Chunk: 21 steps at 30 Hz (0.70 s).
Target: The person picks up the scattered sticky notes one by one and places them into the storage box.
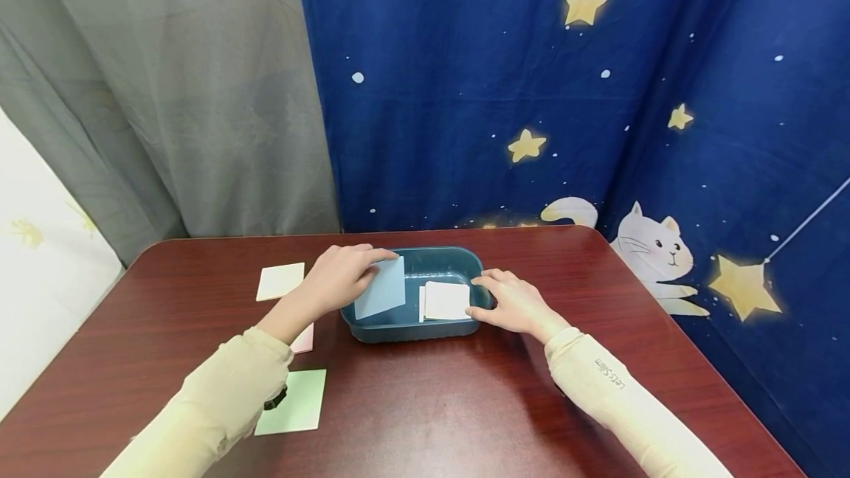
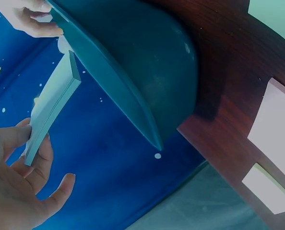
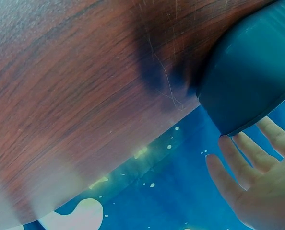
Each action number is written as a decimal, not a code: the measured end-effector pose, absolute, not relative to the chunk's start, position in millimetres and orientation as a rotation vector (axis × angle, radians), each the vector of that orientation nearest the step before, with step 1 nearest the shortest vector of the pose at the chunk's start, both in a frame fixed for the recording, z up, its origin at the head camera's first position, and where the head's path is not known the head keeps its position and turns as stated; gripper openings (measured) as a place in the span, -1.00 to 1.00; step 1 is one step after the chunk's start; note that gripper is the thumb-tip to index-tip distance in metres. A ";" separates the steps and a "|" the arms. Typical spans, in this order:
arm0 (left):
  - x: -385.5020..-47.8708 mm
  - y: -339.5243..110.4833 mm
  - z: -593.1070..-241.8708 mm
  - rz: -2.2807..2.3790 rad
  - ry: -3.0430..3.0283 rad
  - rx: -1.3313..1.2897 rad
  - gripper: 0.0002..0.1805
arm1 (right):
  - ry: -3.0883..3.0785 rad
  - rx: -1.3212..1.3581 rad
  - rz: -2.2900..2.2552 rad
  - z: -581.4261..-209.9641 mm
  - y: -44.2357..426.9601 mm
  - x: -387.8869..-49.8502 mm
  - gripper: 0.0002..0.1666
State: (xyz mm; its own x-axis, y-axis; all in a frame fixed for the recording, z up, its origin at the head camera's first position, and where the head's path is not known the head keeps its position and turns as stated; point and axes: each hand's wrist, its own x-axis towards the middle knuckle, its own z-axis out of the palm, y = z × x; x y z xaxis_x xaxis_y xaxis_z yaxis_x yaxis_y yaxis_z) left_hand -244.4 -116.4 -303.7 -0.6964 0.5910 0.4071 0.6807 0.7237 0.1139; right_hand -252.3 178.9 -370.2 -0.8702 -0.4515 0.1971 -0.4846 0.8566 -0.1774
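Observation:
My left hand [image 1: 339, 276] pinches a light blue sticky-note pad [image 1: 385, 290] between thumb and fingers. The pad hangs tilted over the left part of a dark teal plastic bin [image 1: 412, 332]. In the left wrist view the pad [image 2: 53, 103] shows its thick edge, apart from the bin's rim. My right hand [image 1: 514, 303] holds the bin's right rim, its thumb near the white pads. In the right wrist view its fingertips touch the rim of the bin [image 3: 253, 76]. White note pads [image 1: 446, 301] lie overlapped inside the bin, on its right side.
Left of the bin, a cream pad [image 1: 279, 281], a pink pad [image 1: 303, 340] partly hidden by my left forearm, and a green pad [image 1: 299, 404] lie on the reddish-brown table [image 1: 425, 404]. Grey and blue starry curtains [image 1: 465, 94] hang behind the table's far edge.

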 end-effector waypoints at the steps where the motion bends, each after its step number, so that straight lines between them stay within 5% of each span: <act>1: -245.5 -116.1 -304.3 -0.370 -2.597 -0.983 -0.67 | -2.883 0.731 0.331 -370.1 178.8 -252.5 -0.32; 21: -277.4 -108.7 -332.2 -0.452 -2.822 -0.982 -0.64 | -2.887 0.720 0.330 -373.2 178.8 -254.4 -0.31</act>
State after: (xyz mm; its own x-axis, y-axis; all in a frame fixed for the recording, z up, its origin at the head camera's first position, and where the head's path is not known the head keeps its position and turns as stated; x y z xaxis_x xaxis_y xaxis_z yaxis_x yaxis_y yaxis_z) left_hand -277.4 -108.7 -332.2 -0.7825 0.5870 0.2078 0.6225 0.7449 0.2399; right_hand -254.4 178.8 -373.2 -0.8741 -0.4448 0.1953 -0.4774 0.8609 -0.1759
